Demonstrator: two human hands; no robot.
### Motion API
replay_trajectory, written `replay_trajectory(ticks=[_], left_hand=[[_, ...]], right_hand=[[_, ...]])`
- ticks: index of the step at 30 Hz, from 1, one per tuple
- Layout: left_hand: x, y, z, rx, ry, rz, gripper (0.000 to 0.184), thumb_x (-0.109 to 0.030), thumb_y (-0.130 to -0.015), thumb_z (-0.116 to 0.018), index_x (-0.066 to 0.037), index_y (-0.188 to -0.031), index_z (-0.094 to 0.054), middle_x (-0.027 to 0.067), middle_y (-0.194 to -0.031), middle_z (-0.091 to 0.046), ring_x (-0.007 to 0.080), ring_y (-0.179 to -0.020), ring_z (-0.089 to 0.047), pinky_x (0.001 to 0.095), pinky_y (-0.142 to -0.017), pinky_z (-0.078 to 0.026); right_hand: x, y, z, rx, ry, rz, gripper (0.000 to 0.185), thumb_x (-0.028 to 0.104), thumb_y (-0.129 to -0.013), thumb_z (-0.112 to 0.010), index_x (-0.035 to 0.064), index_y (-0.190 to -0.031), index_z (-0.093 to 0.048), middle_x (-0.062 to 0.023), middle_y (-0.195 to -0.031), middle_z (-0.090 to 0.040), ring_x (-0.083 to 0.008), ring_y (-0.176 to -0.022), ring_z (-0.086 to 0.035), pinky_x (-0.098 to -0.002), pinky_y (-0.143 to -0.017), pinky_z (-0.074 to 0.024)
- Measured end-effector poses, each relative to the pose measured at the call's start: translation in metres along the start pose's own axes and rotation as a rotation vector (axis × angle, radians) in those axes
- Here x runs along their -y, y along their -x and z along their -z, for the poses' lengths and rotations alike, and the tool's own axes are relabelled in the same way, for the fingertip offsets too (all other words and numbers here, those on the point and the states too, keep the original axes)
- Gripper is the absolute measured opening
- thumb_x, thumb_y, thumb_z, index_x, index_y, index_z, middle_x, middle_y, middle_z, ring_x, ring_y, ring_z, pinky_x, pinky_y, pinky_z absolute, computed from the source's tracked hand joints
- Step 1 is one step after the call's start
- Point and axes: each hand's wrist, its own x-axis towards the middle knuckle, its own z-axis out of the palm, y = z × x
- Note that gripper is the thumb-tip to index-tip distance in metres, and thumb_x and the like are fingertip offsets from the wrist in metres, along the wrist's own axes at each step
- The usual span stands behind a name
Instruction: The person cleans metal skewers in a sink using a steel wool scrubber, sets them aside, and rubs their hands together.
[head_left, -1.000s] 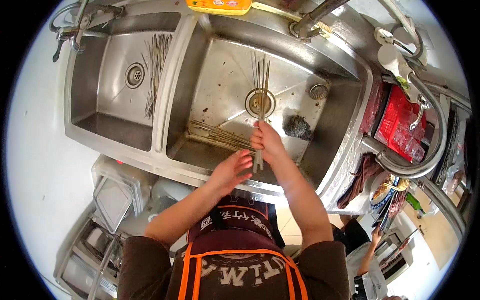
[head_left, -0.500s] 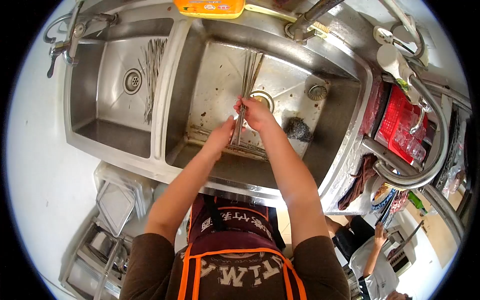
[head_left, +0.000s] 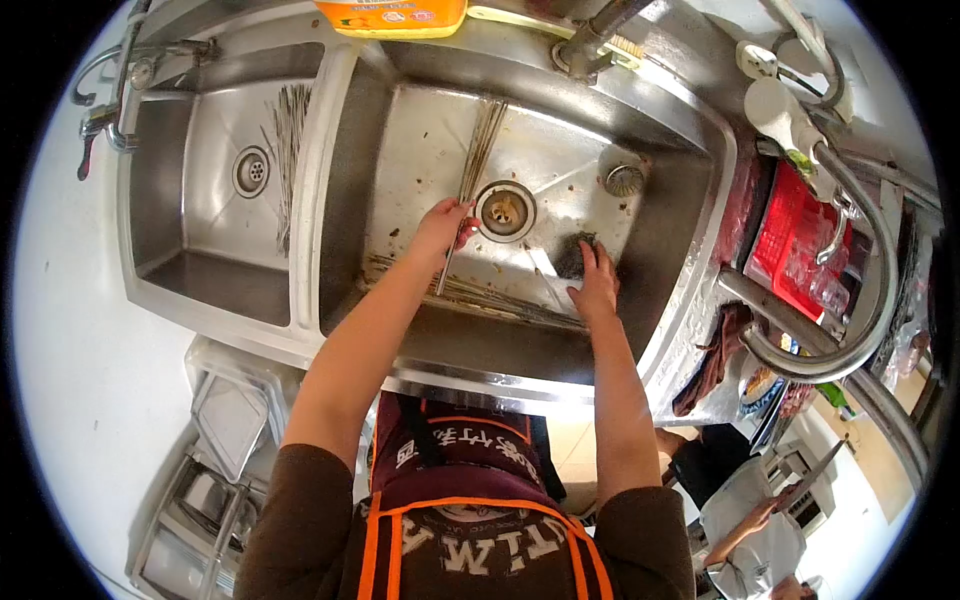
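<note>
My left hand (head_left: 441, 234) is closed around the lower part of a bundle of thin metal skewers (head_left: 484, 150), which points up and away over the right sink basin (head_left: 650, 110). My right hand (head_left: 598, 288) reaches down onto a dark steel wool scourer (head_left: 572, 256), fingertips touching it and thumb apart; the hand partly covers it. More skewers (head_left: 500, 298) lie along the near side of the same basin. Between my hands is the open drain (head_left: 506, 211), with food scraps in it. Another row of skewers (head_left: 290, 165) lies in the left basin (head_left: 215, 272).
A drain strainer (head_left: 624, 179) sits at the basin's right. Behind are an orange-yellow container (head_left: 390, 18), a long-handled brush (head_left: 540, 30) and a tap (head_left: 590, 50). A red basket (head_left: 785, 235) stands at right. Another person (head_left: 750, 530) is at lower right.
My right hand has let go of the skewers and moved right to the scourer. My left hand now holds the bundle alone, slightly farther up. The drain has come into full view.
</note>
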Motion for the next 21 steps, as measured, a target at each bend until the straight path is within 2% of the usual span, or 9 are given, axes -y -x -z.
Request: replay_trajectory(ticks=[3,6,7,9,13,15,17,19,21], left_hand=[[-0.003,0.013,0.001,-0.020,-0.021,-0.073,0.018,-0.016,-0.087,-0.050,-0.004,-0.098,-0.056,-0.0002,-0.068,-0.055,0.0047,-0.051,-0.038,0.0190,-0.043,-0.031],[-0.009,0.058,-0.012,-0.073,-0.172,-0.203,0.018,-0.013,-0.085,-0.051,-0.001,-0.097,-0.057,0.0001,-0.067,-0.057,0.0037,-0.053,-0.041,0.0173,-0.045,-0.032],[-0.004,0.068,-0.010,-0.025,-0.230,-0.234,0.016,-0.012,-0.085,-0.051,0.000,-0.094,-0.057,0.0010,-0.071,-0.059,0.0035,-0.054,-0.041,0.0170,-0.046,-0.033],[0.001,0.088,-0.017,0.034,-0.294,-0.279,0.014,-0.011,-0.086,-0.051,0.000,-0.092,-0.057,0.0019,-0.075,-0.061,0.0033,-0.055,-0.041,0.0168,-0.048,-0.033],[0.008,0.115,-0.031,0.037,-0.180,-0.274,0.011,-0.008,-0.085,-0.051,0.000,-0.090,-0.057,0.0022,-0.074,-0.060,0.0039,-0.055,-0.045,0.0167,-0.049,-0.036],[0.013,0.117,-0.034,0.048,-0.183,-0.291,0.010,-0.007,-0.085,-0.051,0.000,-0.090,-0.057,0.0022,-0.073,-0.059,0.0039,-0.056,-0.046,0.0167,-0.050,-0.037],[0.026,0.109,-0.027,0.052,-0.232,-0.345,0.007,-0.007,-0.085,-0.051,-0.002,-0.086,-0.055,0.0018,-0.071,-0.058,0.0033,-0.055,-0.046,0.0169,-0.049,-0.038],[0.033,0.111,-0.018,0.028,-0.249,-0.349,0.007,-0.007,-0.085,-0.051,-0.002,-0.084,-0.055,0.0012,-0.069,-0.057,0.0030,-0.054,-0.045,0.0169,-0.048,-0.036],[0.030,0.111,-0.021,0.024,-0.268,-0.374,0.007,-0.008,-0.085,-0.051,-0.003,-0.081,-0.054,0.0006,-0.067,-0.056,0.0027,-0.053,-0.044,0.0170,-0.046,-0.035]], right_hand=[[0.004,-0.015,-0.020,0.123,-0.214,0.009,0.065,0.014,-0.067,-0.071,0.0126,-0.123,-0.039,-0.0145,-0.129,-0.036,-0.0289,-0.111,-0.045,-0.0387,-0.089,-0.0412],[0.019,-0.013,-0.035,0.283,-1.545,-0.278,0.048,0.016,-0.079,-0.062,0.0035,-0.120,-0.040,-0.0096,-0.113,-0.052,-0.0237,-0.106,-0.048,-0.0343,-0.090,-0.0394],[0.031,-0.002,-0.023,0.287,-1.544,-0.284,0.048,0.016,-0.079,-0.062,0.0035,-0.120,-0.040,-0.0096,-0.113,-0.052,-0.0237,-0.106,-0.048,-0.0343,-0.090,-0.0394],[0.055,0.019,0.029,0.555,-2.192,-0.395,0.045,0.015,-0.081,-0.059,0.0046,-0.120,-0.040,-0.0104,-0.112,-0.053,-0.0244,-0.103,-0.050,-0.0368,-0.090,-0.0394],[0.083,0.037,0.052,0.644,-2.387,-0.214,0.042,0.015,-0.082,-0.057,0.0034,-0.119,-0.041,-0.0110,-0.108,-0.054,-0.0238,-0.099,-0.053,-0.0375,-0.086,-0.0428],[0.089,0.035,0.057,0.607,-2.223,-0.154,0.036,0.014,-0.083,-0.055,0.0014,-0.115,-0.043,-0.0114,-0.104,-0.056,-0.0222,-0.093,-0.056,-0.0360,-0.081,-0.0464],[0.097,0.038,0.068,0.618,-2.309,-0.119,0.034,0.009,-0.081,-0.058,0.0000,-0.111,-0.046,-0.0106,-0.097,-0.058,-0.0196,-0.083,-0.059,-0.0323,-0.072,-0.0496],[0.115,0.045,0.075,0.488,-1.932,-0.158,0.027,0.010,-0.079,-0.061,0.0016,-0.103,-0.051,-0.0079,-0.091,-0.060,-0.0171,-0.077,-0.060,-0.0314,-0.068,-0.0509],[0.117,0.040,0.070,0.478,-2.022,-0.177,0.026,0.007,-0.075,-0.066,0.0011,-0.097,-0.054,-0.0068,-0.084,-0.061,-0.0156,-0.073,-0.060,-0.0303,-0.063,-0.0512]])
